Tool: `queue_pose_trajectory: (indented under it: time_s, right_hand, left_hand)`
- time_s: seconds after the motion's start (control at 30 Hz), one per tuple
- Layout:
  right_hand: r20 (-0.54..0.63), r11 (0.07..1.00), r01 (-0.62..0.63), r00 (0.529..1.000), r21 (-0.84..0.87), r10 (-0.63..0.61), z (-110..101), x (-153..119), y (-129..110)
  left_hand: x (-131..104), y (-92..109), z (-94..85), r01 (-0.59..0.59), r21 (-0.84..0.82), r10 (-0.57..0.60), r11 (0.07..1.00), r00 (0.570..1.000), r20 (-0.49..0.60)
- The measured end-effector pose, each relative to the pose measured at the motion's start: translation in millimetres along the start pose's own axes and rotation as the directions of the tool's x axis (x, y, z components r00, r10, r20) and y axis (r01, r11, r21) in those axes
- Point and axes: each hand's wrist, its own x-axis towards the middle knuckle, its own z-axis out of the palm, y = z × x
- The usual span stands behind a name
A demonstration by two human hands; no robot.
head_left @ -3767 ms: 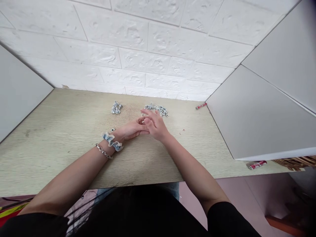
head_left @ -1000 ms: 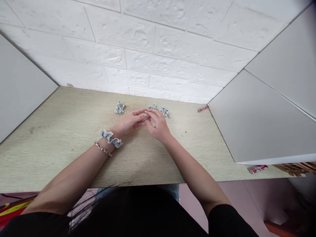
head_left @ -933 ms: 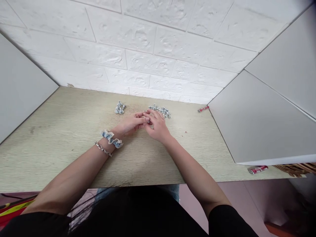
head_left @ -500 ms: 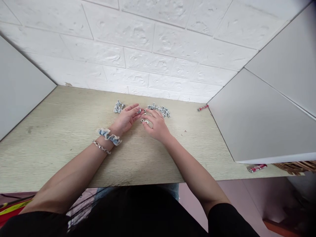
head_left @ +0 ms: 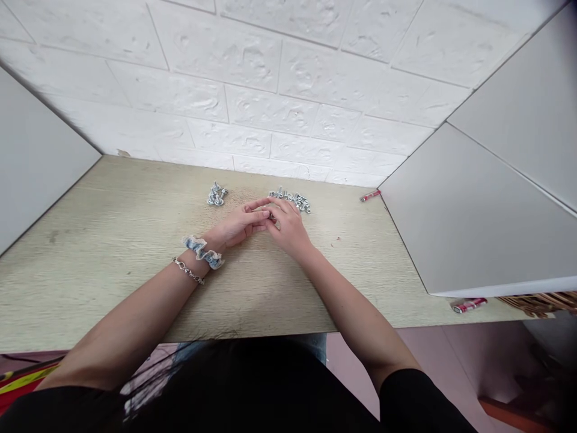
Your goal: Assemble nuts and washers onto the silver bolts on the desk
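Both hands up in the middle of the table (head_left: 135,240) now, fingertips meeting, and there, right between them, sits a small metal piece (head_left: 271,214), mostly hidden by the fingers, so its exact shape can't be called from here. The left hand (head_left: 241,225) has it in a pinch, thumb laid along the near side, the other fingers curved beyond it. In from the right comes the right hand (head_left: 288,227), fingers bent over the same spot, tips right up against the left hand's; whether they clasp the piece or only brush it, I cannot tell. Just beyond the right hand, partly covered by its fingers, lies a spread of loose bolts and nuts (head_left: 297,200). Across to the left, well apart from that, a tight little cluster of bolts (head_left: 216,194), some standing head-down, with reddish specks on the wood between the two groups. On the left wrist, a blue-and-white scrunchie (head_left: 202,251), and just below it a silver chain bracelet (head_left: 188,270). Over on the far right, one red battery (head_left: 370,196) rests by the foot of the grey panel (head_left: 419,210); another battery (head_left: 469,305) lies at the near right edge, beside brown wickerwork (head_left: 532,302). White brick-patterned wall (head_left: 247,114) all along the far side.
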Motion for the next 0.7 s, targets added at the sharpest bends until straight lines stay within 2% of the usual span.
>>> queue_pose_trajectory:
  time_s: [0.13, 0.27, 0.47, 0.7]
  right_hand:
    - [-0.015, 1.0, 0.016, 1.0, -0.006, -0.016, -1, 0, -1]
    - [-0.053, 0.999, 0.041, 0.998, -0.013, -0.041, -2, 0, -1]
    - [-0.039, 1.0, -0.017, 0.999, 0.021, 0.018, -3, -1, -3]
    - [-0.167, 1.0, -0.006, 0.986, 0.027, 0.01, -1, -3, -3]
  left_hand:
    - [-1, 1, -2.2, 0.007, -0.019, -0.006, 1.0, 0.999, 0.045]
    - [-1, 0, -1.5, -0.018, -0.004, 0.018, 1.0, 0.999, 0.041]
    - [0, -2, 2.1, -0.103, 0.067, 0.099, 0.992, 0.994, 0.05]
    - [-2, -3, 13.6, -0.161, 0.13, 0.159, 0.978, 0.987, 0.027]
